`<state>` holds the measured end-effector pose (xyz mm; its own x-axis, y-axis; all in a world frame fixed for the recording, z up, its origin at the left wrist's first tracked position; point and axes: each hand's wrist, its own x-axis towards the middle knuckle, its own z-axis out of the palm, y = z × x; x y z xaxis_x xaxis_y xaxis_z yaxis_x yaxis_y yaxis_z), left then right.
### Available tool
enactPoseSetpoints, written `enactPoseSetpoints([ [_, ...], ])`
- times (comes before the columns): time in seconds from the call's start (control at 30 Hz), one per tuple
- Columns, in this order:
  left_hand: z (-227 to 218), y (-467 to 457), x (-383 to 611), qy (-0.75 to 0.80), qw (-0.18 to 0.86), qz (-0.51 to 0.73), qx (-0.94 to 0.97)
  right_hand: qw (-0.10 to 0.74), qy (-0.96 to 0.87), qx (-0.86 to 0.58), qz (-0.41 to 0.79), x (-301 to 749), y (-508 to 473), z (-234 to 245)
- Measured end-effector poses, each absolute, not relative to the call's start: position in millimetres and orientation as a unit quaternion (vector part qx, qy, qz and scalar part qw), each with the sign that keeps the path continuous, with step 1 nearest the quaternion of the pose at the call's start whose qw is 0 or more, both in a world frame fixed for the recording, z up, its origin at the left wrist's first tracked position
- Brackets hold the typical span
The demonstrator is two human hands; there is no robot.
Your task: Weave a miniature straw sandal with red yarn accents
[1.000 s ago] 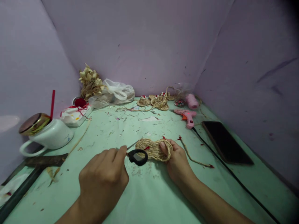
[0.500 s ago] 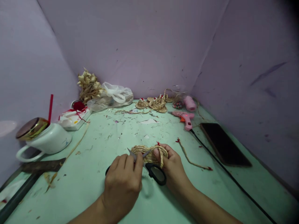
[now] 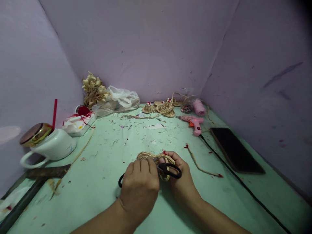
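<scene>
My left hand (image 3: 141, 185) is closed around a pair of black-handled scissors (image 3: 172, 170), one finger loop sticking out at each side of it. The hand covers most of the blades. My right hand (image 3: 181, 172) grips a small braided straw sole (image 3: 146, 155), coiled from cord, by its right end. Across that end runs a strap of the same cord, and a red thread tuft (image 3: 164, 152) shows at its top edge. The scissors lie over the near side of the straw piece, their right loop in front of the strap and right fingers.
A short cord with red-tied ends (image 3: 201, 169) lies right of my hands, near a pink glue gun (image 3: 195, 123) with its black cable and a phone (image 3: 236, 149). Small straw slippers (image 3: 165, 109) sit at the back. At left are a white mug (image 3: 53, 146) and a hammer (image 3: 46, 172).
My left hand has shifted right and slightly up with the scissors. Their right loop has risen in front of the strap, and the blade tips are now mostly covered.
</scene>
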<state>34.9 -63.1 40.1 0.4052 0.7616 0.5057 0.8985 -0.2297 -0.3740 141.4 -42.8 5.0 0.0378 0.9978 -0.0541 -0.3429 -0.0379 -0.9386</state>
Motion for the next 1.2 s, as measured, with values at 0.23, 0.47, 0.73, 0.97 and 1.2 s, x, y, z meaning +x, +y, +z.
enactPoseSetpoints([
  [0.23,48.4,-59.2,45.2,-0.548,0.279,-0.081,-0.784,0.592,-0.361,-0.459,0.556,140.0,-40.2,5.8],
  [0.47,58.4,-81.1,40.2,-0.552,0.253,-0.064,-0.792,0.611,-0.346,-0.472,0.534,144.0,-34.3,6.4],
  [0.73,73.5,-66.4,-14.1,-0.631,0.272,-0.067,-0.724,0.601,-0.299,-0.395,0.627,145.6,-29.9,1.7],
  [0.97,71.3,-17.9,-57.9,-0.792,0.08,0.045,-0.604,0.567,-0.274,-0.4,0.666,147.2,-28.9,4.4],
  [1.2,59.2,-15.9,-58.6,-0.778,0.069,0.029,-0.624,0.531,-0.299,-0.409,0.68,147.6,-31.6,7.4],
])
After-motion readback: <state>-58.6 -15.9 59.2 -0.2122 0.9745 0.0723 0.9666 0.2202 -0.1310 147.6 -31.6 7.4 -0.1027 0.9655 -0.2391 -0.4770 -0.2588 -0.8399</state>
